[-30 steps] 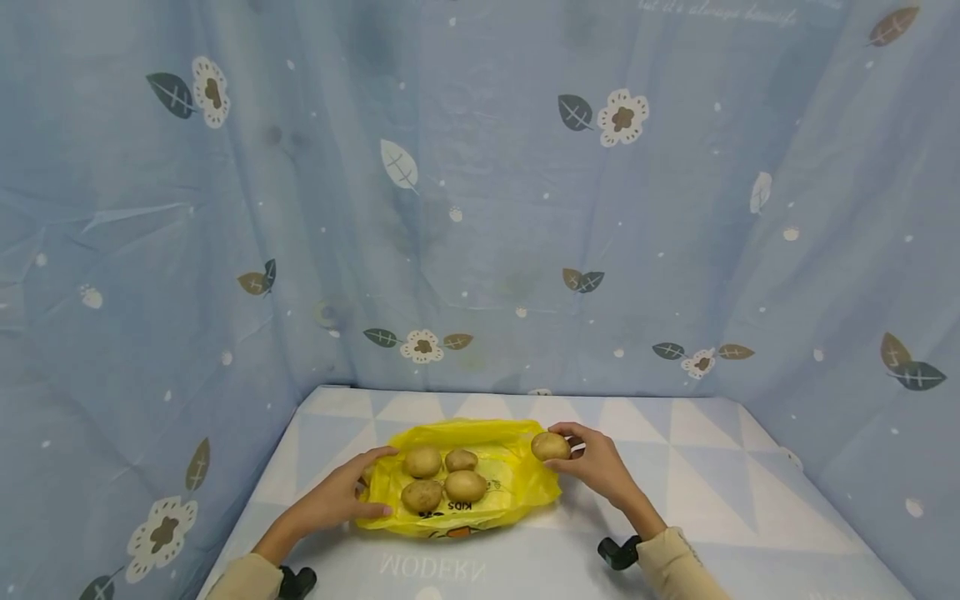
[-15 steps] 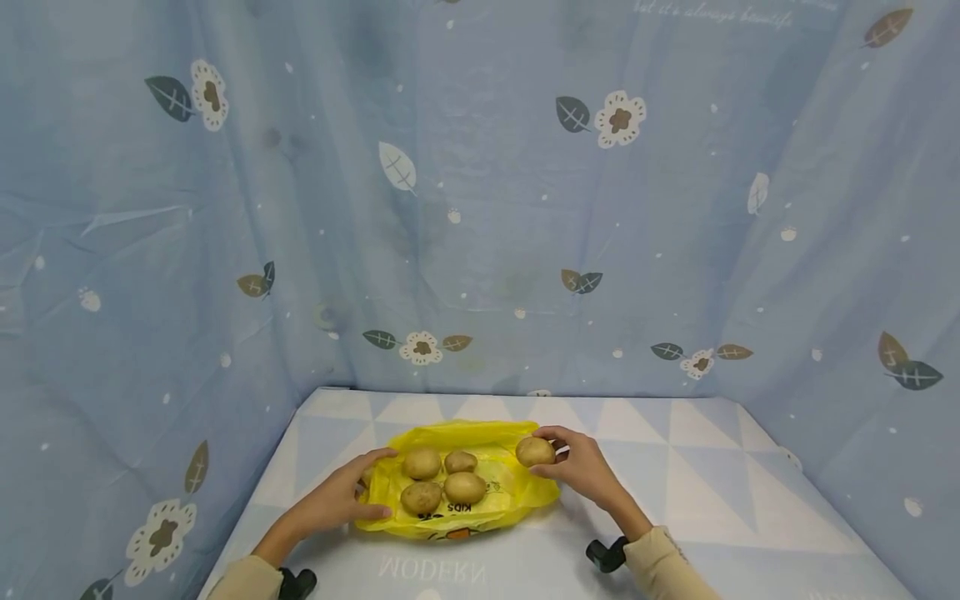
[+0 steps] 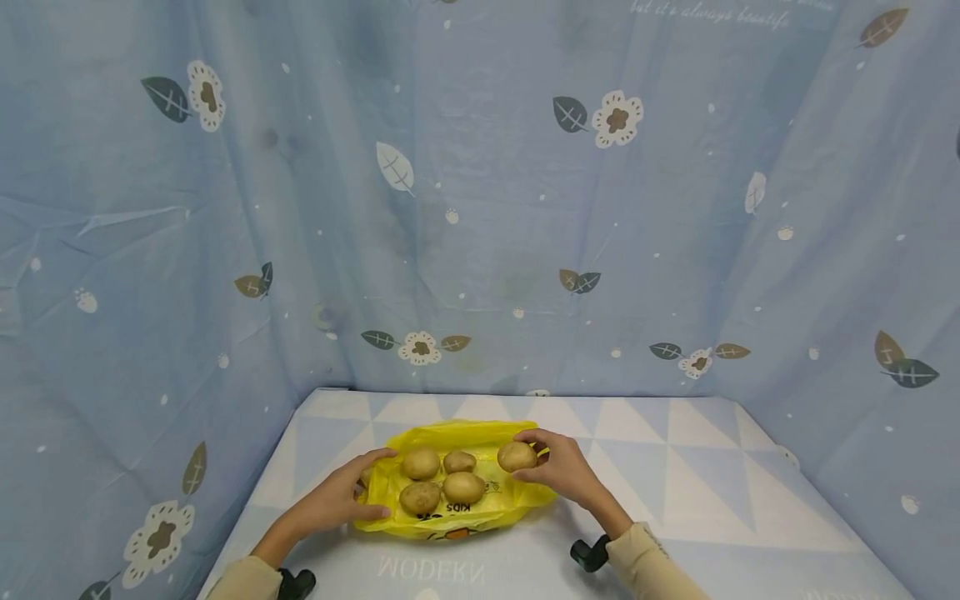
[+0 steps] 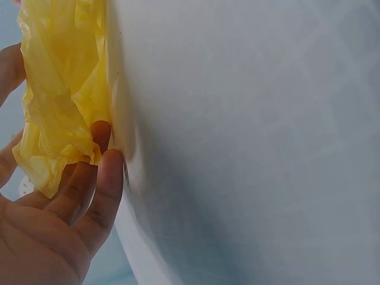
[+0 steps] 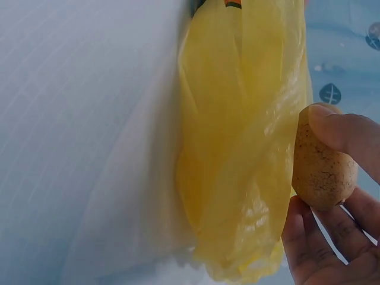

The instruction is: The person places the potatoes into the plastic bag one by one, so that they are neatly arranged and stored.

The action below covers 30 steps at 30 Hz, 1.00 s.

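A yellow plastic bag (image 3: 510, 508) lies spread on its side, with several potatoes (image 3: 422, 464) resting on it. At its left end, my left hand (image 3: 333, 496) grips the bag's edge, thumb near and fingers far. The left wrist view shows the fingers (image 4: 104, 202) around the crumpled plastic (image 4: 56, 113). My right hand (image 3: 561, 468) holds one potato (image 3: 517, 456) between thumb and fingers above the bag's right part. In the right wrist view this potato (image 5: 323, 160) appears beside the bag's yellow side (image 5: 237, 136).
A patterned table covering (image 3: 675, 475) in white and pale blue lies beneath everything. Blue printed curtains (image 3: 480, 208) stand behind and at both sides. Dark devices (image 3: 590, 554) are strapped at both wrists.
My right hand has moved left with its potato, from the bag's right edge to over its inside. The left hand and the other potatoes have stayed in place.
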Each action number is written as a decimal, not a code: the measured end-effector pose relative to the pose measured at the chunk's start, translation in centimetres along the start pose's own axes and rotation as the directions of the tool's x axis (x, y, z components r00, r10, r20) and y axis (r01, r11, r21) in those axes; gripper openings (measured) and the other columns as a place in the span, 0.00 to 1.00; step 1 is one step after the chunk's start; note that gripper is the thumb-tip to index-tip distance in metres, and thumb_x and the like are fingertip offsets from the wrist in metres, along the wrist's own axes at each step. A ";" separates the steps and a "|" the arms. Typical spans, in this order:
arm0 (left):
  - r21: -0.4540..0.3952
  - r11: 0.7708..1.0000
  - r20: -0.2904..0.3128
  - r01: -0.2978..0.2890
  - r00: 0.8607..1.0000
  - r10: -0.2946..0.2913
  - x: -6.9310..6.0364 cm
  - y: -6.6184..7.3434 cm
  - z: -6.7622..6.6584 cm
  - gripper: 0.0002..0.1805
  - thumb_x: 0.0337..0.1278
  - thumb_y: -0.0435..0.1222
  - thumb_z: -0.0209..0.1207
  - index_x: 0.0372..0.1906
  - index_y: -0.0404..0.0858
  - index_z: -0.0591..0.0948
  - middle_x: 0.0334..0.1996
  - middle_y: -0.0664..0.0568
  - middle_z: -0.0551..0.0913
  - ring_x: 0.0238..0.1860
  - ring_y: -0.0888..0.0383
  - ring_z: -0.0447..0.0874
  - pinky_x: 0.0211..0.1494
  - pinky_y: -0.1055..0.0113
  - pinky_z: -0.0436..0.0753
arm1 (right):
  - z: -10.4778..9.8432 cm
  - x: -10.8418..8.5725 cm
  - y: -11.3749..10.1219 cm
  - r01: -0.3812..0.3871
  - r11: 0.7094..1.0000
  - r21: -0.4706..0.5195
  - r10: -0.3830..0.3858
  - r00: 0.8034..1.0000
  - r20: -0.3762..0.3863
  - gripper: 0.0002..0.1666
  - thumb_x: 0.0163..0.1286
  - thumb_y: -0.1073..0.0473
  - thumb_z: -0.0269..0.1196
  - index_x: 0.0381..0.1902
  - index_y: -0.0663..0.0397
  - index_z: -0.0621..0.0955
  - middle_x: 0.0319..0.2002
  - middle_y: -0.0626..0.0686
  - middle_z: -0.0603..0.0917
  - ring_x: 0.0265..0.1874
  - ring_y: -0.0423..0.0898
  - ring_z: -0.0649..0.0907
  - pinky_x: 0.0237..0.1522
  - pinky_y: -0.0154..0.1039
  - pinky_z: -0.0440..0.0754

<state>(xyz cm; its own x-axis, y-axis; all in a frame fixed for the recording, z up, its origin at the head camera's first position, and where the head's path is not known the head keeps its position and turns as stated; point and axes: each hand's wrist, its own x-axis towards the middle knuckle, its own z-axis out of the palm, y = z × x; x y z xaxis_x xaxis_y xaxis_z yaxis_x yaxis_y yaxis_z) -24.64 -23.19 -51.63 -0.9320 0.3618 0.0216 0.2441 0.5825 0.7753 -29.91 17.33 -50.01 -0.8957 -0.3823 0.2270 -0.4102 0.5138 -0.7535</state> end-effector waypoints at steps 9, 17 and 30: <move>-0.011 1.000 -0.001 -0.002 1.000 0.002 0.1 -0.1 0.0 0.48 0.52 0.47 0.77 0.77 0.44 0.67 0.76 0.39 0.65 0.75 0.33 0.59 0.69 0.29 0.60 | 1.1 0.7 -0.1 0.044 0.999 -0.028 -0.044 0.999 0.017 0.28 0.56 0.54 0.81 0.54 0.46 0.85 0.49 0.46 0.86 0.41 0.45 0.83 0.42 0.37 0.83; -0.005 1.000 0.000 0.002 1.000 -0.002 0.0 -0.1 0.1 0.48 0.51 0.47 0.77 0.76 0.44 0.67 0.75 0.39 0.66 0.75 0.33 0.60 0.69 0.31 0.63 | 2.0 1.0 0.0 0.066 0.997 -0.049 -0.064 0.997 0.046 0.27 0.55 0.54 0.81 0.53 0.46 0.86 0.50 0.46 0.86 0.43 0.47 0.83 0.42 0.39 0.82; -0.006 1.000 0.000 0.004 1.000 -0.004 0.0 0.0 0.0 0.47 0.52 0.46 0.77 0.76 0.43 0.67 0.75 0.39 0.66 0.74 0.34 0.61 0.67 0.33 0.67 | 2.7 1.3 0.5 0.056 0.994 -0.090 -0.049 0.996 0.073 0.27 0.55 0.55 0.82 0.53 0.46 0.86 0.51 0.46 0.86 0.42 0.45 0.81 0.42 0.38 0.81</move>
<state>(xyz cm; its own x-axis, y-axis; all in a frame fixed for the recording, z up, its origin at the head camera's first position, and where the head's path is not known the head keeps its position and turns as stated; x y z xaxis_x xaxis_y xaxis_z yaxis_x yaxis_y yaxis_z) -24.62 -23.16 -51.66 -0.9330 0.3594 0.0181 0.2384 0.5797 0.7791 -30.83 14.98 -51.78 -0.8594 -0.4625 0.2181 -0.4735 0.5588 -0.6808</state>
